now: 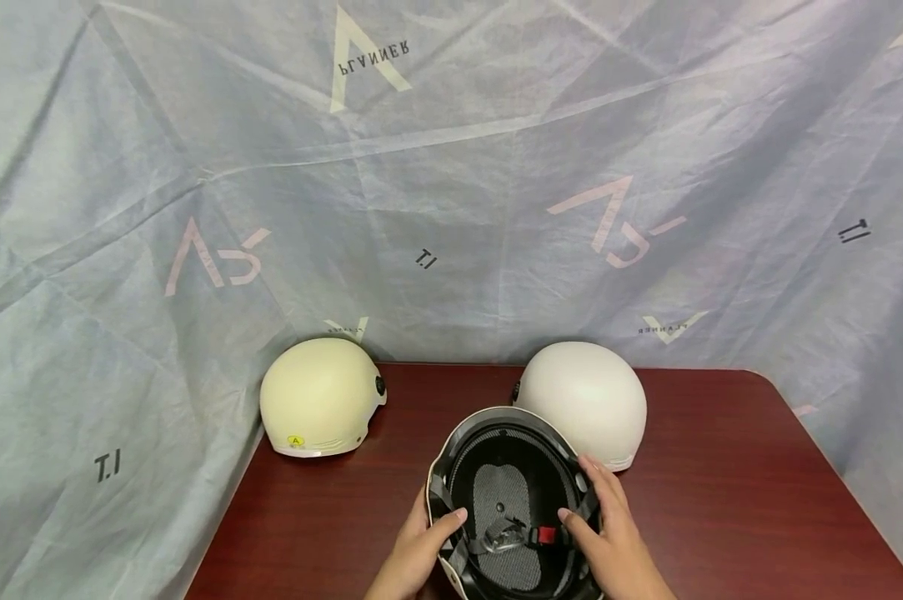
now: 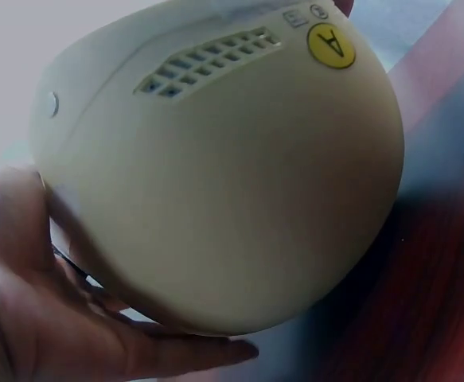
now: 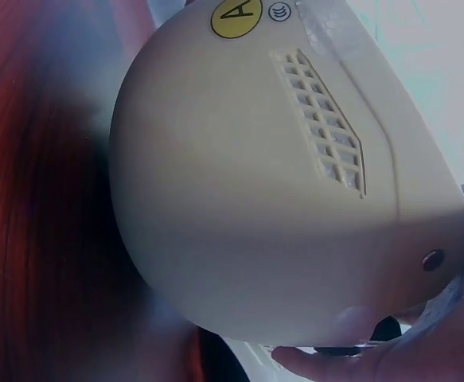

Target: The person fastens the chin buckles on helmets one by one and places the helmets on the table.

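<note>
Both hands hold a cream helmet (image 1: 499, 479) upside down by its side rims, its black lining facing up in the head view. My left hand (image 1: 418, 546) grips the left rim, thumb hooked over the edge. On the opposite rim my right hand (image 1: 612, 533) has its thumb inside and fingers along the outer shell. A strap with a red buckle (image 1: 546, 535) lies across the lining. The wrist views show the helmet's outer shell (image 2: 239, 191), with a grid vent (image 3: 323, 119) and a round yellow "A" sticker (image 3: 236, 17).
A pale yellow helmet (image 1: 319, 396) stands at the back left of the dark red table (image 1: 729, 492). Just behind the held helmet is a white helmet (image 1: 586, 400), partly overlapped by it. A grey printed cloth (image 1: 466, 208) hangs behind and at the sides.
</note>
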`<state>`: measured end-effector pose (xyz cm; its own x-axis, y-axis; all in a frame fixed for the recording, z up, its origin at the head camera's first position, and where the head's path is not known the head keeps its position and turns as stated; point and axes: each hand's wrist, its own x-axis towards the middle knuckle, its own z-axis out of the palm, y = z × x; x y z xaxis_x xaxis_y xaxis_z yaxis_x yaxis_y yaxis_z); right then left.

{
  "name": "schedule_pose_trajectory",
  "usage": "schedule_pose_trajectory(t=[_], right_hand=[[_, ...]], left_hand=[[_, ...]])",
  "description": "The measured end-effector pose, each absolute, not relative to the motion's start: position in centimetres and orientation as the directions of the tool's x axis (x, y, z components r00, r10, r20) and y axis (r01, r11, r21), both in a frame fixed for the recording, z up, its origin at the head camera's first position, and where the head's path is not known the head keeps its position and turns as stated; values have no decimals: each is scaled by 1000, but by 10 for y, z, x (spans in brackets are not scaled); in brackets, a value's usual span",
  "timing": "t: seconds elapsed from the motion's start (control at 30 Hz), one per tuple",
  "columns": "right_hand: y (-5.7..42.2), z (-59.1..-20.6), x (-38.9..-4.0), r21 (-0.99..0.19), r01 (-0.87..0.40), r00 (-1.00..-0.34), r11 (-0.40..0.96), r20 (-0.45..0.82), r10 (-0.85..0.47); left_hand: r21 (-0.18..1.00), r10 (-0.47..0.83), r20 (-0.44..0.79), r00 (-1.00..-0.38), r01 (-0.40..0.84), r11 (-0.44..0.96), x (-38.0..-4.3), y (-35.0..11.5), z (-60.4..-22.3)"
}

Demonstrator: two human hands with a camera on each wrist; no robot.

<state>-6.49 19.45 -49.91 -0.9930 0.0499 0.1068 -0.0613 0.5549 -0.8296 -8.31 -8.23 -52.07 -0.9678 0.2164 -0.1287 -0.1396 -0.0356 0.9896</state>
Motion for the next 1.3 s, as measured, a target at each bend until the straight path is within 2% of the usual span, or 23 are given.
schedule_pose_trajectory(t=[0.17, 0.4, 0.47, 0.53, 0.7, 0.83, 0.97, 1.2, 1.3], right_hand=[[194, -501, -65, -821, -46, -995, 569, 88, 46], [189, -507, -64, -801, -56, -992, 597, 114, 60], [188, -506, -62, -800, -80, -987, 595, 145, 63], [188, -507, -61, -781, -153, -971, 606, 233, 54], [185, -507, -61, -669, -406, -869, 622, 494, -36], [180, -503, -62, -527, -550, -771, 648, 618, -151], [169, -494, -66, -419, -630, -699, 654, 673, -242], [140, -472, -83, -274, -719, -608, 639, 693, -387], [131, -467, -93, -187, -764, -520, 617, 744, -419]], left_hand=[[996, 157, -90, -983, -87, 31, -81, -81, -516], [952, 4, -72, -997, -68, 299, -78, -79, -497], [931, -35, -59, -998, -68, 359, -77, -78, -491], [906, -81, -40, -996, -70, 418, -75, -76, -485], [839, -146, 30, -989, -54, 541, -72, -70, -472], [789, -149, 85, -985, -25, 613, -69, -66, -467], [749, -139, 108, -984, -12, 663, -66, -60, -462], [683, -102, 128, -987, 13, 730, -59, -45, -454], [659, -81, 161, -984, 46, 751, -56, -39, -455]])
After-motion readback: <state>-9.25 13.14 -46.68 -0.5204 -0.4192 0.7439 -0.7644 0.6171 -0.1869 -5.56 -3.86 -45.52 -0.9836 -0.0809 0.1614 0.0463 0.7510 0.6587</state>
